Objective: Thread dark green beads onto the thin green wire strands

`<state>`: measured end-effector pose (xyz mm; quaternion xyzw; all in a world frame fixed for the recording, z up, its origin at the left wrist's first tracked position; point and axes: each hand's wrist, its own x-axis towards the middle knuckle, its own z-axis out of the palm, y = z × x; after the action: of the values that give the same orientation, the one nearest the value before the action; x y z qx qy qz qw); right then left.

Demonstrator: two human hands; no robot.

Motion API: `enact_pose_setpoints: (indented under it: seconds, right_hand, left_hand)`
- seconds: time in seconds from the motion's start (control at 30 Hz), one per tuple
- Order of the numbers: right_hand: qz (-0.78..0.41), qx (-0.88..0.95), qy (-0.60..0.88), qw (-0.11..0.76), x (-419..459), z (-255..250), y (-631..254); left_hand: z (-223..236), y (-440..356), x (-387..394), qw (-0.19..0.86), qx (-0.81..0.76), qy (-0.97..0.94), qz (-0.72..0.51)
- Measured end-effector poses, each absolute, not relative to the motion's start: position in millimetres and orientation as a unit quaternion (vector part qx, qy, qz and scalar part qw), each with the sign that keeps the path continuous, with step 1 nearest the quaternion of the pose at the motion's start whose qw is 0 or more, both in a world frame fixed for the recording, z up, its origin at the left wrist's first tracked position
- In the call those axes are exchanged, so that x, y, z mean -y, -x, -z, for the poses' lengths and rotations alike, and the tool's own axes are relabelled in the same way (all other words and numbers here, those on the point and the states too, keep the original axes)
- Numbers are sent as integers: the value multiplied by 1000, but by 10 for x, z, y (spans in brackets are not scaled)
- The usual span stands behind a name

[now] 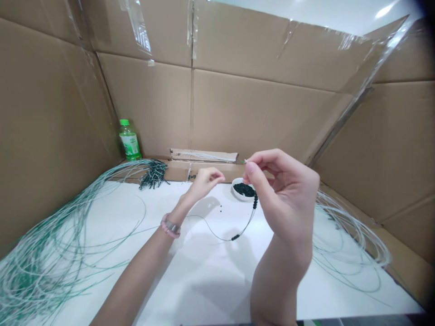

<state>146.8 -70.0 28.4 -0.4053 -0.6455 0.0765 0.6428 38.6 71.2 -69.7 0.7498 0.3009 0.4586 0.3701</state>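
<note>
My right hand (pixel 282 190) is raised above the white table (pixel 204 271), pinching the end of a thin green wire (pixel 220 235) between thumb and forefinger. A few dark beads (pixel 254 200) sit on the wire just under the thumb, and a few more (pixel 235 237) lie lower on its loop. My left hand (pixel 204 181) is closed in a pinch further back and to the left; what it holds is too small to make out. A small white bowl of dark beads (pixel 243 189) stands between the two hands.
A big bundle of green wires (pixel 50 244) lies along the left side, with beaded ends (pixel 152 174) at the back. More wire loops (pixel 346 240) lie on the right. A green bottle (pixel 129 140) stands in the back-left corner. Cardboard walls (pixel 254 113) enclose the table.
</note>
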Motion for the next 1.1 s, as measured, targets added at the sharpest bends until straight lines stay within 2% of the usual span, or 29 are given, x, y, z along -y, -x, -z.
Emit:
enact_pose_setpoints:
  seconds: [0.1, 0.17, 0.27, 0.37, 0.57, 1.1]
  right_hand:
    - [-55, 638, 392, 660, 681, -275, -1430]
    - [-39, 644, 386, 659, 670, -263, -1383]
    - [-24, 662, 374, 649, 666, -240, -1294]
    - [-9, 677, 356, 644, 679, -223, -1228]
    - [23, 671, 353, 652, 703, -229, -1224]
    - [4, 686, 352, 637, 735, -226, -1270]
  left_hand:
    - [404, -302, -530, 414, -255, -653, -580]
    - [213, -256, -318, 534, -150, -521, -649]
    - [28, -229, -30, 633, -54, -434, -639]
    - [-28, -244, 103, 669, -25, -414, -617]
    - [-33, -279, 137, 672, -12, -424, -607]
    - [-7, -219, 83, 569, -11, -534, -625]
